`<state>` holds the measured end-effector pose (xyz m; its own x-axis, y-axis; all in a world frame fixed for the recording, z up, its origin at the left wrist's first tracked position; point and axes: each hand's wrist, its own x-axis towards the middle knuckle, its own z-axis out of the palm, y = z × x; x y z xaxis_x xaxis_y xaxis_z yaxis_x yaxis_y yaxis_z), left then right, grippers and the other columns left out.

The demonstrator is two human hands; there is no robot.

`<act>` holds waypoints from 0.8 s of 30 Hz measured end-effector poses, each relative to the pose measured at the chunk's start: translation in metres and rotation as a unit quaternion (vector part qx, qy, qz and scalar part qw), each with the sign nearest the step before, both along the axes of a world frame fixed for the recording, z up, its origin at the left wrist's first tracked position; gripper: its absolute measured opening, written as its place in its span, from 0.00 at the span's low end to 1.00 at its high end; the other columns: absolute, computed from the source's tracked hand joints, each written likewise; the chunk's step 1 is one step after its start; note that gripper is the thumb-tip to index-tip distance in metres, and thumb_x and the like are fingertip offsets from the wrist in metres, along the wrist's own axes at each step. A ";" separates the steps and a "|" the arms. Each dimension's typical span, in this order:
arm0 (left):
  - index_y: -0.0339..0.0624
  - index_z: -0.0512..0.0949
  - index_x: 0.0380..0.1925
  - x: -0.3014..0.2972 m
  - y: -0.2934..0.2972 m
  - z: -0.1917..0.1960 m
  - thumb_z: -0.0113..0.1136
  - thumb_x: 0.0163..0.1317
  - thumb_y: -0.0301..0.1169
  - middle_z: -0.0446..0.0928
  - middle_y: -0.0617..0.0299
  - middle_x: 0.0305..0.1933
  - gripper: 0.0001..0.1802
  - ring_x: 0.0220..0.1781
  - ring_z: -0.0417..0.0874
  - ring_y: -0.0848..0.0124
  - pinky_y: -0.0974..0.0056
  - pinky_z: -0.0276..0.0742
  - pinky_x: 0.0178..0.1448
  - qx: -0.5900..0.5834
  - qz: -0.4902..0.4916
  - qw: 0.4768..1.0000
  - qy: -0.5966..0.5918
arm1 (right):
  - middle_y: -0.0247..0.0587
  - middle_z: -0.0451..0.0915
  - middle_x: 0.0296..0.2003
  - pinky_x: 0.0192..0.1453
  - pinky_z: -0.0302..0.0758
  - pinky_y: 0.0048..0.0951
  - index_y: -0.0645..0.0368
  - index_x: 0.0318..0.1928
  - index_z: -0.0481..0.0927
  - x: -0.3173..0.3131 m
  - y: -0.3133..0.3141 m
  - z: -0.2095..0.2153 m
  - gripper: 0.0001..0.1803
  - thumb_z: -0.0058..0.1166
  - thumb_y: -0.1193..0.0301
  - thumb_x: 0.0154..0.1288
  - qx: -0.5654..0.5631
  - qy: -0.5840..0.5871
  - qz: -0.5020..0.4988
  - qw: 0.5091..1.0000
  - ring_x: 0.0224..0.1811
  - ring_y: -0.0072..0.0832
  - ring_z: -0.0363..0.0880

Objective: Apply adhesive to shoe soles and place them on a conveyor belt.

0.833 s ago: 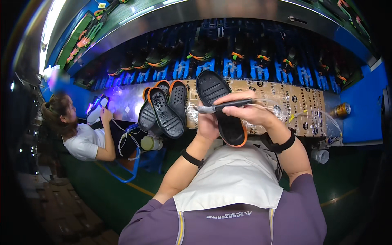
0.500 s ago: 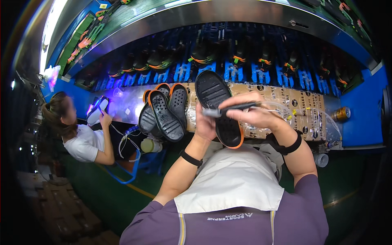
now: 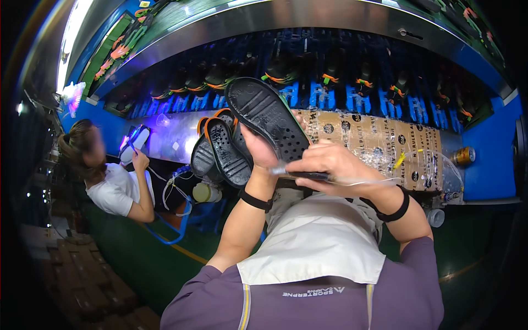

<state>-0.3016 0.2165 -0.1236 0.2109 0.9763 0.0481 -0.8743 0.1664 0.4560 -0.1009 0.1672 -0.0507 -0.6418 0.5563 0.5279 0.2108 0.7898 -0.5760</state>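
A black shoe sole [image 3: 263,113], with holes at its near end and grooves farther up, is held tilted to the left in my left hand [image 3: 257,147]. The palm is beneath it and the fingertips show at its right edge. My right hand [image 3: 341,164] is closed round the dark handle of a brush [image 3: 312,175] with a clear tube trailing from it. The brush's pale tip lies by the sole's near end, close to my left wrist; whether it touches the sole I cannot tell. Several black soles with orange rims [image 3: 224,157] lie piled to the left, partly behind my left hand.
A taped cardboard sheet [image 3: 374,148] covers the bench ahead. Behind it stand blue racks [image 3: 322,96] with black-and-orange shoes. A can [image 3: 465,154] stands at the right end. On the left, a co-worker [image 3: 118,187] holds another sole [image 3: 135,144], near a pale tub [image 3: 204,192].
The sole has moved left and tilted further, its near end lifting off to the left. My right hand has lowered the brush from across the sole to its near end.
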 end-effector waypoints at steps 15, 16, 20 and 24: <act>0.30 0.73 0.66 -0.023 0.029 0.047 0.34 0.63 0.82 0.81 0.40 0.57 0.61 0.54 0.84 0.47 0.45 0.82 0.62 0.097 -0.032 0.995 0.023 | 0.41 0.88 0.38 0.52 0.77 0.36 0.54 0.53 0.89 0.016 0.009 0.023 0.16 0.69 0.71 0.65 -0.037 -0.028 0.019 0.999 0.41 0.39 0.86; 0.30 0.72 0.67 -0.025 0.033 0.049 0.35 0.63 0.83 0.81 0.40 0.57 0.62 0.55 0.84 0.47 0.45 0.82 0.63 0.111 -0.066 0.991 0.032 | 0.41 0.89 0.39 0.51 0.77 0.36 0.54 0.53 0.89 0.018 0.009 0.026 0.15 0.69 0.71 0.65 -0.012 -0.050 0.070 0.996 0.41 0.39 0.87; 0.30 0.69 0.70 -0.024 0.038 0.055 0.38 0.58 0.86 0.79 0.37 0.60 0.66 0.57 0.85 0.46 0.44 0.83 0.64 0.156 -0.102 0.978 0.089 | 0.42 0.89 0.42 0.51 0.78 0.38 0.55 0.54 0.88 0.025 0.018 0.031 0.16 0.69 0.71 0.65 -0.115 0.037 0.063 0.991 0.44 0.40 0.85; 0.32 0.65 0.74 -0.022 0.054 0.070 0.42 0.58 0.84 0.76 0.34 0.65 0.66 0.62 0.83 0.42 0.41 0.82 0.67 0.120 -0.080 0.971 0.189 | 0.41 0.86 0.34 0.44 0.76 0.39 0.56 0.55 0.88 0.015 0.019 0.024 0.19 0.72 0.73 0.62 0.020 -0.049 0.032 0.998 0.33 0.37 0.82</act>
<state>-0.3236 0.2705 -0.0538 0.4061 0.8997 0.1600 -0.6089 0.1358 0.7816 -0.0857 0.1862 -0.0263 -0.7256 0.4922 0.4810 0.2126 0.8251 -0.5235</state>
